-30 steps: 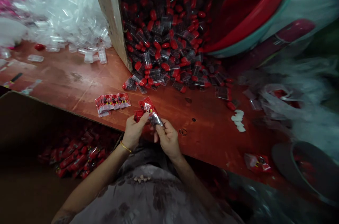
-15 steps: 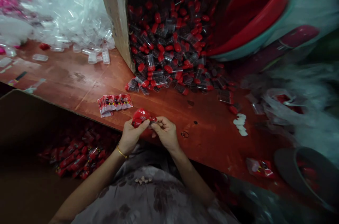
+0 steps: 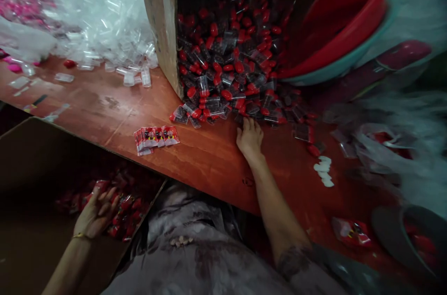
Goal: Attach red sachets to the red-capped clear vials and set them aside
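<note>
My left hand (image 3: 94, 216), with a gold bracelet at the wrist, is over the box of red wrapped packets (image 3: 127, 218) at the lower left. Its fingers are apart, and a shiny red packet (image 3: 101, 184) lies at the fingertips. On the reddish table (image 3: 206, 160), my right hand (image 3: 250, 137) reaches the front edge of a heap of clear tubes with red caps (image 3: 226, 71). Those fingers are slightly spread, and their tips meet the nearest tubes. Left of that hand lies a fanned stack of red printed cards (image 3: 157, 138).
An open cardboard box (image 3: 162, 25) lies on its side around the heap. Clear empty tubes (image 3: 101, 11) are piled at the back left. Red and teal basins (image 3: 352, 16) lean at the right. White discs (image 3: 324, 171), a red packet (image 3: 352, 231) and a grey container (image 3: 387, 225) are further right.
Both hands were together on a red packet at the table edge. They have parted: the left moved down over the lower box, the right forward to the tubes. The view shifted slightly.
</note>
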Motion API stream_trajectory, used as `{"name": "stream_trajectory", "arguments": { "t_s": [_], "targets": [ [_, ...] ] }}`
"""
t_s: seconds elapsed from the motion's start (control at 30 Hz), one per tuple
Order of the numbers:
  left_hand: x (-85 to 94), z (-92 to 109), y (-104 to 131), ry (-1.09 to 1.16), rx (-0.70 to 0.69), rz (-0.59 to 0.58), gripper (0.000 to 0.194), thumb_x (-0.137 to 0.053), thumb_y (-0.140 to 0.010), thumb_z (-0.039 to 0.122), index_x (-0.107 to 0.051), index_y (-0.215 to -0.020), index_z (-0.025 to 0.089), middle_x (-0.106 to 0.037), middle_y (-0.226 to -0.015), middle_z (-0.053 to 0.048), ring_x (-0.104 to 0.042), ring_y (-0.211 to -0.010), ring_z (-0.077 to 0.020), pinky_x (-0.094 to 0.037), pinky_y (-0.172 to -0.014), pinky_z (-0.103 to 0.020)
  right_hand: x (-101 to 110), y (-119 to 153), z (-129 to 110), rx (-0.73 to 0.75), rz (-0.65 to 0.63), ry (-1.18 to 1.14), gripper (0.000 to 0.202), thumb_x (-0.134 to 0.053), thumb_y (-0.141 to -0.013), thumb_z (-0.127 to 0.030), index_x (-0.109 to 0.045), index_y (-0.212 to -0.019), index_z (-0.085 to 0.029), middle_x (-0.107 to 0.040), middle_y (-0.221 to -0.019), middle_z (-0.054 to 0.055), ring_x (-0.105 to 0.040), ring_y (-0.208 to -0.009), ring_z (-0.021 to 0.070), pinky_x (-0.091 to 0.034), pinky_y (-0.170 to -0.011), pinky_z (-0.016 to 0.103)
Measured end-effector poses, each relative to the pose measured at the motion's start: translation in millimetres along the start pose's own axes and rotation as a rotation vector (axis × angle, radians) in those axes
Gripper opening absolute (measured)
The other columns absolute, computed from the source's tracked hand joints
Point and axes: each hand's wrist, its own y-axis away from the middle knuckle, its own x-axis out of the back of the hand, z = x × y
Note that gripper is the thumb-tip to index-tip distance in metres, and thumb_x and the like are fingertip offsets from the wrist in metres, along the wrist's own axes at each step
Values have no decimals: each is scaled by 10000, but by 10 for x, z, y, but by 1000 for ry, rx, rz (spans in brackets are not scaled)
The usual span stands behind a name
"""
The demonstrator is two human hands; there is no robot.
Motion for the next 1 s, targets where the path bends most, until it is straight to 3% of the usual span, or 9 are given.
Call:
{"name": "stream_trajectory", "arguments": {
  "t_s": [0.13, 0.27, 0.33, 0.43, 0.53, 0.6, 0.8, 0.9, 1.0],
  "targets": [
    [-140, -162, 141, -17, -87, -131, 273, -361, -875, 209, -604, -774, 138, -710, -719, -15, -203, -263, -11, -548, -625, -293, -13, 107, 186, 244, -48, -103, 364, -401, -751, -86, -598, -1051, -146, -603, -1192, 134, -502, -1100, 283, -346, -957, 506],
    [-672, -407, 457, -84, -148, -486, 290, -395, -840, 216, -659, -843, 98, -689, -633, -50, -440, -344, -64, -520, -727, -314, 154, 393, 165, 420, -101, -255, 361, -384, -704, -46, -623, -917, -212, -657, -1108, 49, -495, -1153, 244, -249, -1037, 559],
    [-985, -523, 572, -142, -188, -607, 320, -456, -842, 324, -655, -1003, 131, -713, -924, -96, -621, -597, -122, -495, -762, -293, 266, 572, 49, 396, -46, -320, 325, -414, -727, -78, -624, -924, -229, -654, -1108, 49, -489, -1166, 250, -236, -1041, 572],
    [-1402, -707, 661, -172, -292, -774, 398, -484, -836, 450, -591, -1168, 258, -555, -1294, -52, -606, -1009, -168, -421, -910, -280, 406, 906, -269, 228, 11, -544, 227, -493, -795, -210, -616, -986, -221, -653, -1052, 93, -560, -1041, 236, -402, -947, 457],
    [-1683, -894, 704, -179, -308, -859, 427, -463, -840, 485, -544, -1222, 311, -489, -1360, -14, -488, -1193, -162, -343, -1003, -274, 444, 1221, -629, 125, -263, -827, 253, -509, -825, -307, -587, -1053, -228, -671, -986, 59, -611, -919, 198, -481, -837, 362],
    [-1785, -984, 735, -185, -285, -870, 428, -462, -844, 468, -532, -1235, 308, -507, -1337, -11, -444, -1232, -150, -315, -1024, -263, 419, 1341, -797, 31, -295, -905, 293, -610, -760, -333, -596, -1032, -223, -675, -976, 47, -619, -873, 192, -492, -797, 331],
    [-1825, -983, 847, -153, -90, -948, 408, -498, -811, 421, -586, -1144, 204, -656, -997, -52, -593, -856, -131, -453, -830, -263, 339, 1314, -844, -212, -261, -1092, 218, -536, -829, -371, -655, -788, -192, -665, -704, 6, -596, -638, 135, -488, -638, 262],
    [-1806, -949, 843, -200, -121, -1049, 327, -597, -728, 414, -646, -925, 158, -625, -713, -22, -528, -578, -117, -459, -568, -253, 309, 1298, -800, -391, -373, -1307, 323, -530, -813, -483, -625, -730, -185, -617, -592, -18, -540, -479, 105, -476, -489, 232],
    [-1822, -969, 786, -300, -228, -963, 273, -685, -657, 396, -638, -708, 132, -532, -526, 27, -445, -469, -84, -379, -471, -215, 273, 1327, -777, -512, -433, -1389, 453, -494, -780, -605, -604, -708, -172, -597, -553, -7, -520, -419, 103, -452, -396, 218]
  ]
}}
